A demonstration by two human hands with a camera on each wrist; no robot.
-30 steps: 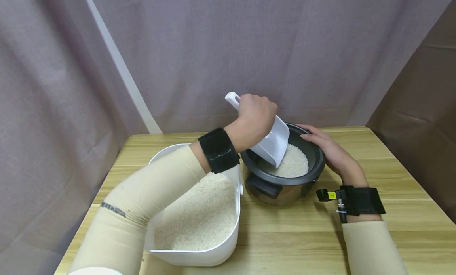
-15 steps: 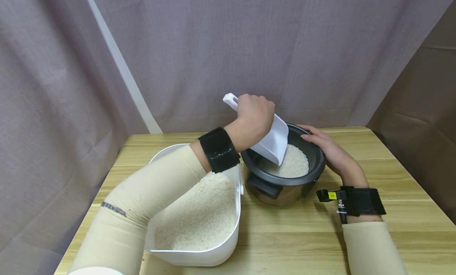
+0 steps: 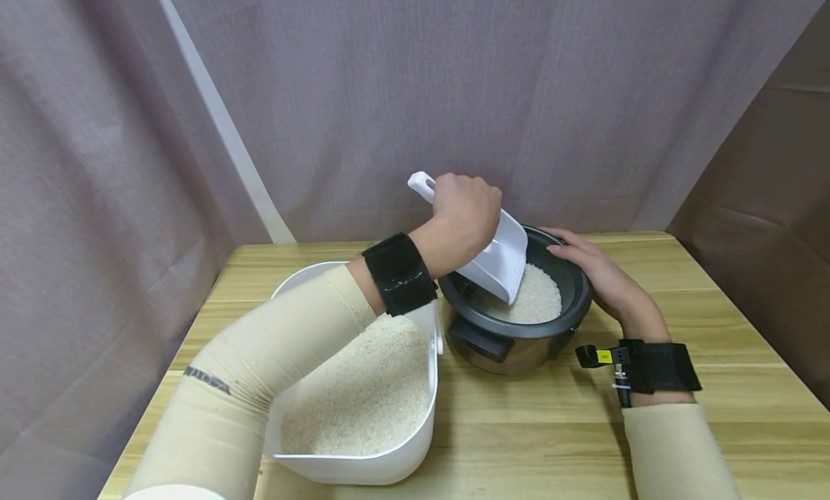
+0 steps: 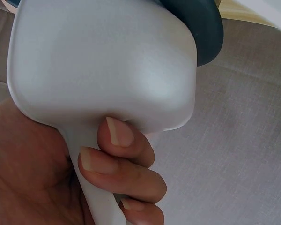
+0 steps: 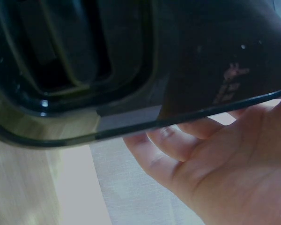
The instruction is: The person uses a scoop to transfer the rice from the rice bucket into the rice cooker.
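The left hand point(image 3: 465, 215) wraps its fingers point(image 4: 113, 164) round the handle of a white plastic scoop point(image 3: 499, 262) and holds it tilted, mouth down, over the open rice cooker point(image 3: 519, 320), the lip of the scoop just above or perhaps touching the white rice point(image 3: 538, 298) heaped inside the dark inner pot; the head view does not settle which. In the left wrist view the rounded back of the scoop fills most of the frame, with three fingertips curled beneath it on the handle. The right hand point(image 3: 593, 269) lies against the far right side of the cooker's rim, fingers fairly straight and laid along the edge, steadying rather than gripping; in the right wrist view the fingers point(image 5: 173, 145) sit under the dark rim with the palm open below. The cooker stands on a light wooden table point(image 3: 713, 298), just to the right of a white bin point(image 3: 363, 471) that is well filled with rice, the two nearly touching. The left forearm, in a beige sleeve with a black wrist strap, crosses above the bin. A grey curtain point(image 3: 389, 89) hangs behind the table.
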